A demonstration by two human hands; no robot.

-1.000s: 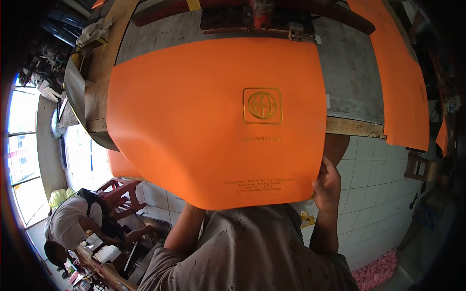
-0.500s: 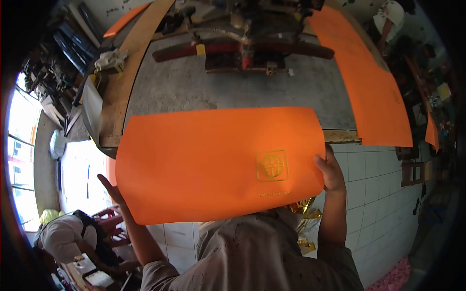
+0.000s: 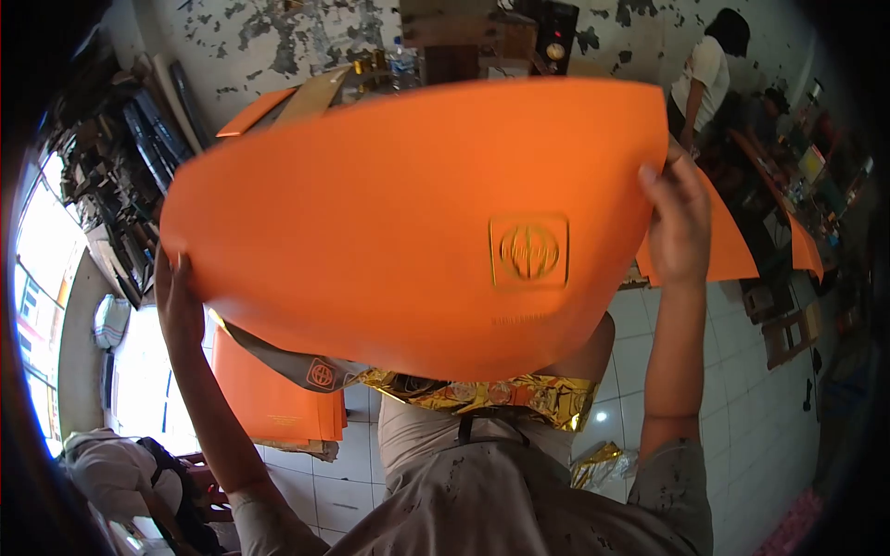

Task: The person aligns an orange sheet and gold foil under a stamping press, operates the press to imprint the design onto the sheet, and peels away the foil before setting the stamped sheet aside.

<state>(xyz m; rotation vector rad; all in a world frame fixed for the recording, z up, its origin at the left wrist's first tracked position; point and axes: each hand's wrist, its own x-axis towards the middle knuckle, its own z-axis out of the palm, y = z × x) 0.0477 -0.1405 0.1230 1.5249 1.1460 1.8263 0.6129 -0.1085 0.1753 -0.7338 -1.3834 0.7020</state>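
Here's the orange sheet (image 3: 371,204), smooth, matte and flexible, bowed into a broad curve between two hands, held up in front of the body! Its lower edge sags in a rounded belly, its upper edge arcs gently, and the left side is a touch blurred. Look at the metallic gold emblem (image 3: 528,252), a globe in a round-cornered square frame, gleaming right of centre, a faint line of lettering just below it.

To the hands now! The right hand (image 3: 681,218) is raised, elbow bent, forearm close to upright; its fingers pinch the right edge, thumb across the front, the rest curling behind. The left hand (image 3: 181,296) grips the opposite edge lower down, that arm reaching up and outward; its thumb shows at the rim, the other fingers partly hidden.

And underneath, a strip of shiny, crinkled gold foil (image 3: 570,398) crosses the lap, near a dark sheet (image 3: 278,357) bearing an orange emblem (image 3: 321,373). A flat, straight-edged stack of orange sheets (image 3: 278,398) sits lower left, over glossy white floor tiles (image 3: 732,398).
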